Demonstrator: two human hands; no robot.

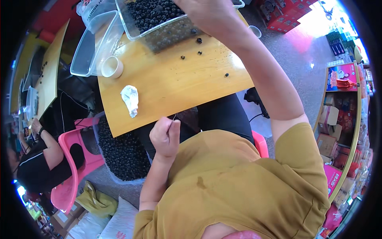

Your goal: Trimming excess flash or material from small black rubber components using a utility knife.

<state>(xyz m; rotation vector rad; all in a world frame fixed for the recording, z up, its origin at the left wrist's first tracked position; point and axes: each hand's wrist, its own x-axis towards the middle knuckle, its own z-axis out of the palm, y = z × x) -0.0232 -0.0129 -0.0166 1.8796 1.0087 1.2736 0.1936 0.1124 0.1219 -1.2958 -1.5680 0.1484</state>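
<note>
My left hand (165, 137) is closed just off the table's near edge, thumb pressed against the curled fingers. From the pinch sticks out a short, thin, needle-like piece (174, 117); its exact kind is too small to make out. My right hand (209, 18) reaches far forward over the near right side of a clear plastic tub (157, 28), its fingers cut off by the picture's upper edge. Small dark round pieces (149, 14), like berries or nuts, fill that tub. A few loose dark pieces (199, 40) lie on the wooden table (167, 79).
A second clear tub (85, 55), a paper cup (112, 67) and a crumpled white tissue (130, 100) are on the table's left. Below stands a large bin of dark pieces (121, 151). Another person (45, 155) sits left on a pink chair (69, 175). Shelves (340, 127) line the right.
</note>
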